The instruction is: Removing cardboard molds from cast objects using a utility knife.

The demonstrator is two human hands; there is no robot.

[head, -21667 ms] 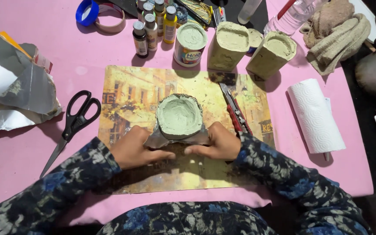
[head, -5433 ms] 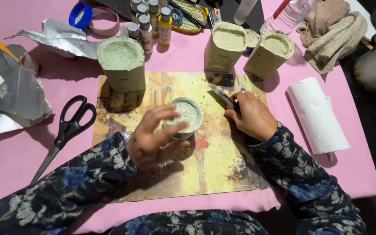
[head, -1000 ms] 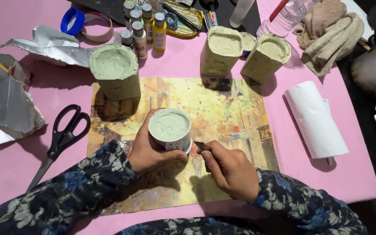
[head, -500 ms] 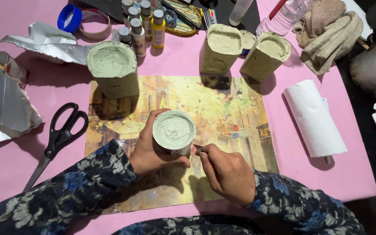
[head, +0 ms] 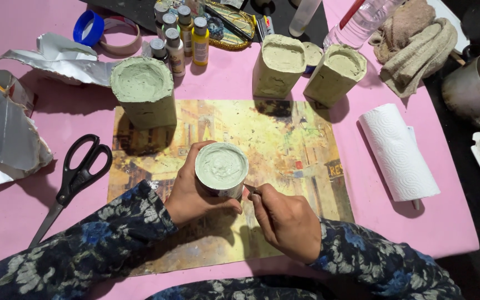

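1. Far left I'm seeing crumpled foil [head: 45, 53] and black scissors [head: 76, 178] lying on the pink table [head: 451, 222], both well apart from the hands and not in use.
2. Next over, a tall pot [head: 143, 91] coated in pale green paste is standing upright at the top left corner of the yellowish mat [head: 301, 144]. It looks fully covered to me, so I'm counting that one as done.
3. My left hand [head: 187, 191] is wrapping round a small round tin [head: 221, 169], fingers curled on its side, holding it just above the mat. Its top is smeared with the same green paste.
4. My right hand [head: 287, 222] is pinching a thin tool [head: 250, 190] with closed fingers, the tip touching the tin's lower right edge. I can't tell how much of the wall is coated, so I'm guessing this one's mid-way.
5. Further right, two more coated containers [head: 306, 69] are standing behind the mat, looking finished too. A paper towel roll [head: 398, 153] is lying just beside the mat.
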